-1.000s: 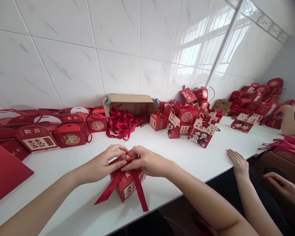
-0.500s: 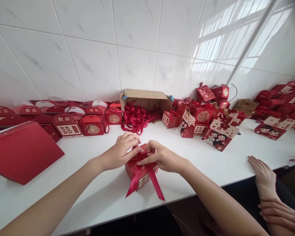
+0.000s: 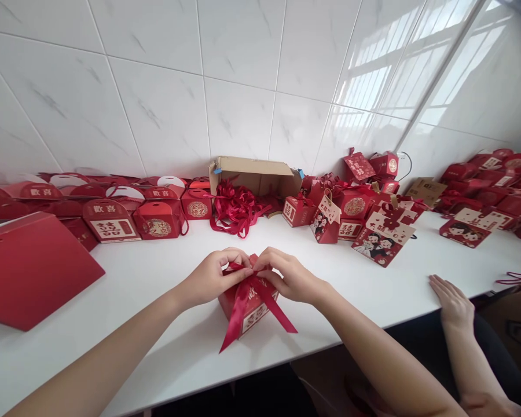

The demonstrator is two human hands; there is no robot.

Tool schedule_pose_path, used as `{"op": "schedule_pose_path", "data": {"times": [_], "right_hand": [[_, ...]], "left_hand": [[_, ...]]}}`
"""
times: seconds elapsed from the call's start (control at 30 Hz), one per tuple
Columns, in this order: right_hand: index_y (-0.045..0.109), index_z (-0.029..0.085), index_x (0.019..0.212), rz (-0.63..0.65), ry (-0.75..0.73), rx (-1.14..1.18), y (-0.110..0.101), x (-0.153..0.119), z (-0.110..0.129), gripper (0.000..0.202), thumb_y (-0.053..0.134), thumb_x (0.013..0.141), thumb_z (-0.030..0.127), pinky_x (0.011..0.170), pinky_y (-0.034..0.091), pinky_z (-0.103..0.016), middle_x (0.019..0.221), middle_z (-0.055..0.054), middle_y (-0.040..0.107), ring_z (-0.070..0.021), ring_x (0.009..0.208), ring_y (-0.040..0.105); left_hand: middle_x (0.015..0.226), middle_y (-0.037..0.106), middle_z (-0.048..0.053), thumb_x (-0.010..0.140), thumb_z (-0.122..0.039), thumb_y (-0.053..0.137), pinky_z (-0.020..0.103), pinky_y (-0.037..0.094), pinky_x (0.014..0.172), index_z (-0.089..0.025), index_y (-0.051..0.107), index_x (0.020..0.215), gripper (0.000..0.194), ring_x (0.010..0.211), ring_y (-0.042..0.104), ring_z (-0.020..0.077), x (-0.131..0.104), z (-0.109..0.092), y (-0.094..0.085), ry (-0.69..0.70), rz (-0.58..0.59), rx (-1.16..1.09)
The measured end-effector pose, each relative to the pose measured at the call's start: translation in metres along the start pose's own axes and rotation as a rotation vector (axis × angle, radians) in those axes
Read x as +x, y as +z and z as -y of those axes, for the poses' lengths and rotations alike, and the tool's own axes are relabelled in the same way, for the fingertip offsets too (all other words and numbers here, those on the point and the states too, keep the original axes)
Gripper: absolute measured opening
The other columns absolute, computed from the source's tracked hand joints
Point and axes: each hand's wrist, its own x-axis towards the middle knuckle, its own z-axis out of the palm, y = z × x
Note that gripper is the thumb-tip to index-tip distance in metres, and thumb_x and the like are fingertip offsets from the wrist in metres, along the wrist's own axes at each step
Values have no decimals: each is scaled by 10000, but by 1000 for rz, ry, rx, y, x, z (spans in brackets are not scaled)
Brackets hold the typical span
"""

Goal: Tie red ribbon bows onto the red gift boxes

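A small red gift box (image 3: 252,306) with a pale character panel sits on the white table in front of me. Over its top lies a shiny red ribbon (image 3: 237,324), its two tails hanging down the front. My left hand (image 3: 219,272) pinches the ribbon at the upper left of the box, thumb and fingers together. From the other side my right hand (image 3: 289,275) also pinches the ribbon close to its crossing point. The fingertips of both hands nearly meet there, and they partly hide the knot area and the box's top.
A cardboard carton (image 3: 255,166) with tangled red ribbons (image 3: 234,208) spilling out stands by the tiled wall. Rows of red gift boxes (image 3: 112,221) line the back. A large red card sheet (image 3: 37,269) lies left. Another person's hand (image 3: 454,301) rests on the table at right.
My left fingers have come down and closed on the ribbon. My right hand has shifted slightly toward the ribbon's crossing, and the right tail now swings further out. The co-worker's two hands have moved apart.
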Motion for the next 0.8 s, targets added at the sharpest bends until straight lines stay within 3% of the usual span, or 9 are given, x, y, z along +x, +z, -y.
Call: {"op": "schedule_pose_path", "data": {"times": [0.1, 0.27, 0.57, 0.67, 0.8], "right_hand": [[500, 197, 904, -68, 26, 9, 2, -1, -2, 59, 458, 906, 156, 659, 490, -258, 870, -36, 591, -123, 735, 556], [475, 201, 878, -86, 75, 19, 3, -3, -6, 36, 479, 883, 166, 650, 477, -261, 839, -30, 599, -128, 726, 557], [498, 200, 853, -113, 57, -16, -2, -8, -10, 74, 494, 865, 127, 660, 487, -264, 823, -27, 585, -134, 736, 555], [576, 192, 937, -97, 60, -16, -5, -7, -9, 89, 512, 885, 158, 704, 502, -276, 901, -54, 600, -136, 768, 573], [614, 206, 1105, -12, 191, -21, -9, -3, -5, 237, 578, 870, 196, 751, 508, -292, 979, -61, 627, -125, 744, 587]], "left_hand": [[903, 666, 43, 818, -401, 583, 331, 521, 773, -185, 415, 579, 363, 845, 615, 184, -1, 1, 1, -33, -23, -43], [954, 683, 62, 773, -393, 635, 327, 531, 750, -171, 582, 619, 275, 871, 638, 215, -2, -1, 3, -86, -47, -70], [1060, 684, 86, 720, -370, 697, 349, 560, 755, -168, 634, 668, 218, 883, 665, 243, -5, 1, 3, -126, -58, -107], [1102, 670, 87, 689, -356, 726, 343, 565, 776, -165, 641, 692, 209, 920, 664, 244, -5, 2, 2, -166, -48, -144], [1125, 661, 93, 666, -351, 744, 347, 564, 794, -165, 648, 692, 211, 933, 663, 249, -5, 0, 2, -198, -45, -159]]}}
